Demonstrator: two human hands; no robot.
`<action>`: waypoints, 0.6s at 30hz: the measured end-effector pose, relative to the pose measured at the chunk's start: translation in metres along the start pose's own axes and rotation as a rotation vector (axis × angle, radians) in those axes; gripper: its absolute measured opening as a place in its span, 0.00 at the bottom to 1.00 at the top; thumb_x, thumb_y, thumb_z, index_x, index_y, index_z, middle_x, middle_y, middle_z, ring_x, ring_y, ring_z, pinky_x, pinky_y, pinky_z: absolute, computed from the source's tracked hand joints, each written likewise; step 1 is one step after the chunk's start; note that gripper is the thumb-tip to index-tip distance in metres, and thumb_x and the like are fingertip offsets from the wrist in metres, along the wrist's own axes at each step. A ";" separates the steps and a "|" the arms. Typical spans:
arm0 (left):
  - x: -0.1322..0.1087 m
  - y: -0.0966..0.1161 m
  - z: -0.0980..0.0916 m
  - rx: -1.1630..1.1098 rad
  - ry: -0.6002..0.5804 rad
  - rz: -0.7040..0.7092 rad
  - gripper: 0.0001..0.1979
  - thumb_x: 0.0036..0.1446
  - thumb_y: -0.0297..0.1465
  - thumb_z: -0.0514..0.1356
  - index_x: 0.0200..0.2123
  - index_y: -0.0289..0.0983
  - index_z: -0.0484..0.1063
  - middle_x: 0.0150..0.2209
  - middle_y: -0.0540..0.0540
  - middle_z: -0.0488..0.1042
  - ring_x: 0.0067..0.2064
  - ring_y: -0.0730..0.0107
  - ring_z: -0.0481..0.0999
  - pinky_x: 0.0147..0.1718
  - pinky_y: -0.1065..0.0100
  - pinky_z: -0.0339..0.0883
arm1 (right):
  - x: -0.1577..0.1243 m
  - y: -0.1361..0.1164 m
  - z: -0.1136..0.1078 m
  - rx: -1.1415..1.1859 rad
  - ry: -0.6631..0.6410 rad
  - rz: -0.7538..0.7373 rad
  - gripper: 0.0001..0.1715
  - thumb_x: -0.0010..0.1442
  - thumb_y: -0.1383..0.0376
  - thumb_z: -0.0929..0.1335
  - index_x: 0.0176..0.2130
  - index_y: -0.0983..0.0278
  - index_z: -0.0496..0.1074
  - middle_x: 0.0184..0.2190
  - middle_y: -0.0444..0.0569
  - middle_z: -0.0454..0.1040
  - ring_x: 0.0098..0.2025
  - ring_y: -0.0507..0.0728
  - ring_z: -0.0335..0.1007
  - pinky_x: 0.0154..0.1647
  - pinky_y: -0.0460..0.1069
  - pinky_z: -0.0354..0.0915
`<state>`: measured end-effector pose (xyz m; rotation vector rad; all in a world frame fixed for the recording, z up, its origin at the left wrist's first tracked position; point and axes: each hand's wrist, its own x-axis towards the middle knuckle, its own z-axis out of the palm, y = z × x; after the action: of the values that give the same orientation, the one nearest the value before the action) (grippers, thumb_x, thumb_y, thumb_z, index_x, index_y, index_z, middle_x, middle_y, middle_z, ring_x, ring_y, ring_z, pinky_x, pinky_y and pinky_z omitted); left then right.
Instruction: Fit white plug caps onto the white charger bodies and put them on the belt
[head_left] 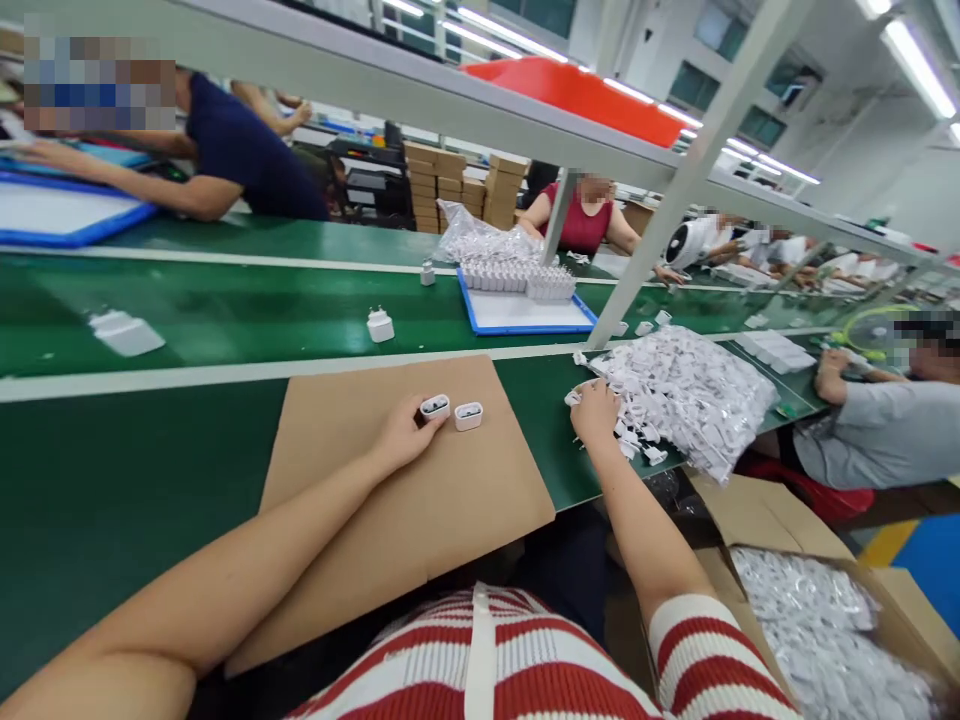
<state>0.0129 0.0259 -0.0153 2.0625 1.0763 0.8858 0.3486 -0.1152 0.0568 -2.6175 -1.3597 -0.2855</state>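
Note:
My left hand point(409, 435) is closed round a white oval charger housing point(435, 407), its opening facing up with dark parts inside. Just right of it, a second white housing point(469, 416) stands on the brown cardboard sheet point(405, 520). Over at the left edge of a pile of small white parts point(675, 385) in a clear plastic bag is my right hand point(596, 412). Its fingers are bent round a white piece point(581, 394), partly hidden by them. More loose white parts point(637, 440) lie beside that wrist.
Beyond the cardboard runs a green conveyor point(300, 315) with white chargers point(380, 324). A blue-rimmed tray point(525, 315) holds rows of chargers. A slanted metal post point(652, 240) rises behind my right hand. An open box point(817, 610) of bagged parts is lower right. Other people sit nearby.

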 end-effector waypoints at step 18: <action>-0.013 0.034 -0.007 0.292 0.067 0.308 0.26 0.62 0.45 0.64 0.61 0.42 0.73 0.70 0.38 0.66 0.74 0.41 0.55 0.70 0.41 0.51 | 0.008 -0.150 0.020 1.648 -0.632 -0.016 0.29 0.40 0.57 0.81 0.42 0.61 0.80 0.43 0.50 0.83 0.44 0.58 0.78 0.49 0.54 0.74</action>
<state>0.0163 0.0004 0.0116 2.5061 0.9849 1.0008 0.2314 -0.0193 0.0497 -1.2191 -0.9189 1.2026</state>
